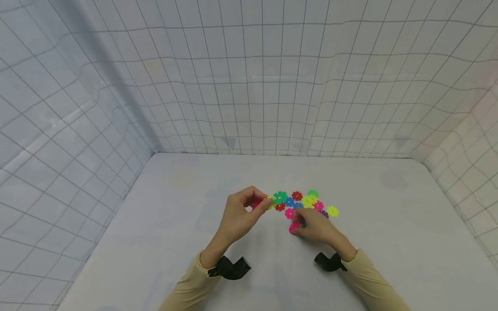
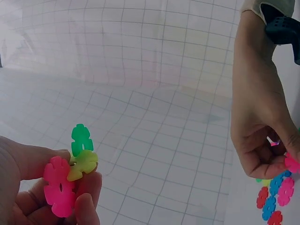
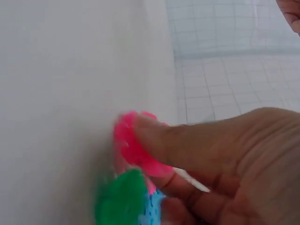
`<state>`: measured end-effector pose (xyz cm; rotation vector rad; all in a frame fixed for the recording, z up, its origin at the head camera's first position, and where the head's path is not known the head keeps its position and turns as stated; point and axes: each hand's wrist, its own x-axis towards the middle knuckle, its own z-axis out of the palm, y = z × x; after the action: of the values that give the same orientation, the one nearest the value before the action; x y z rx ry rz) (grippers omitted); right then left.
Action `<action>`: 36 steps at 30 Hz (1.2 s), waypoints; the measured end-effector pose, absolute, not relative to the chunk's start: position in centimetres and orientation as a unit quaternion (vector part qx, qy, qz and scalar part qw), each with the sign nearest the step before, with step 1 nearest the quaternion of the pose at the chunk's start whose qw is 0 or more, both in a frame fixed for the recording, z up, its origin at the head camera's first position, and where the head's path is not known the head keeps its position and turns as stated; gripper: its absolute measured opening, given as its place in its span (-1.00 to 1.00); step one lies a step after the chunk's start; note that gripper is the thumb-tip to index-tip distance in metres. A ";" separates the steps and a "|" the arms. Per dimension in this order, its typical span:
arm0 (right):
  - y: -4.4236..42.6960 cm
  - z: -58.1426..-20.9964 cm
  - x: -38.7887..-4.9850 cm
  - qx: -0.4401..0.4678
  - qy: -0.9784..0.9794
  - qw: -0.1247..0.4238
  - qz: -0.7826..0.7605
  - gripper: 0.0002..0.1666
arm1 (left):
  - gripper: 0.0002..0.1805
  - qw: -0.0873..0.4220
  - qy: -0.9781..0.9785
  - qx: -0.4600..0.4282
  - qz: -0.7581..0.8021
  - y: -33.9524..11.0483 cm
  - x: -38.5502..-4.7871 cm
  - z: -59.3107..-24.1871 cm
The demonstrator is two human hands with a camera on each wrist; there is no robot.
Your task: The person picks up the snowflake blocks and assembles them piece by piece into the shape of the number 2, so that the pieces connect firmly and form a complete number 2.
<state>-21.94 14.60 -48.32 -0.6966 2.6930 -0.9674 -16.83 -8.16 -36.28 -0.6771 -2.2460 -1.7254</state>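
My left hand [image 1: 242, 214] pinches a small joined group of notched discs: in the left wrist view a pink disc [image 2: 60, 186], a yellow disc [image 2: 84, 164] and a green disc [image 2: 82, 139] link together between thumb and fingers. The right hand [image 1: 317, 225] grips a pink disc [image 3: 136, 145] by its edge, low over the table beside the scattered pieces. A green disc [image 3: 123, 199], blurred in the right wrist view, lies right by it. The right hand's fingers partly hide the pieces under them.
Loose discs lie right of the left hand: red [image 1: 297, 196], blue [image 1: 289, 201], yellow [image 1: 332, 211] and several others on the white table [image 1: 175, 216]. White grid-lined sheeting [image 1: 241, 86] surrounds the table at the back and sides.
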 end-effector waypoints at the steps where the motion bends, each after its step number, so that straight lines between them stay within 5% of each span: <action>1: 14.6 -48.3 -21.9 -0.237 0.906 0.092 -0.338 -0.65 | -0.96 0.115 -0.766 -0.231 -0.589 -8.2 -16.8 -36.3; 8: 14.6 -45.8 -21.2 -0.253 0.818 0.001 -0.516 -0.77 | -0.96 0.113 -0.772 -0.225 -0.584 -8.1 -16.8 -36.3; 13: 14.6 -42.4 -19.5 -0.285 0.732 -0.093 -0.612 -0.64 | -0.96 0.121 -0.780 -0.225 -0.571 -8.0 -16.7 -36.2; 17: 14.5 -41.1 -18.4 -0.298 0.719 -0.148 -0.611 -0.53 | -0.95 0.126 -0.787 -0.225 -0.560 -8.0 -16.9 -36.5; 28: 14.0 -40.6 -17.7 -0.329 0.733 -0.215 -0.555 -0.61 | -0.95 0.122 -0.783 -0.245 -0.559 -8.3 -18.1 -39.8; 32: 13.9 -40.9 -17.9 -0.358 0.718 -0.250 -0.542 -0.83 | -0.95 0.124 -0.779 -0.259 -0.558 -8.2 -18.0 -39.6; 36: 13.6 -40.9 -18.0 -0.373 0.712 -0.291 -0.519 -0.64 | -0.92 0.126 -0.778 -0.267 -0.554 -8.2 -18.0 -39.5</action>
<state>-18.03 13.57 -40.92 -1.4558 2.7769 -2.0230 -17.96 -8.20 -39.55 -0.7790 -2.2660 -1.6144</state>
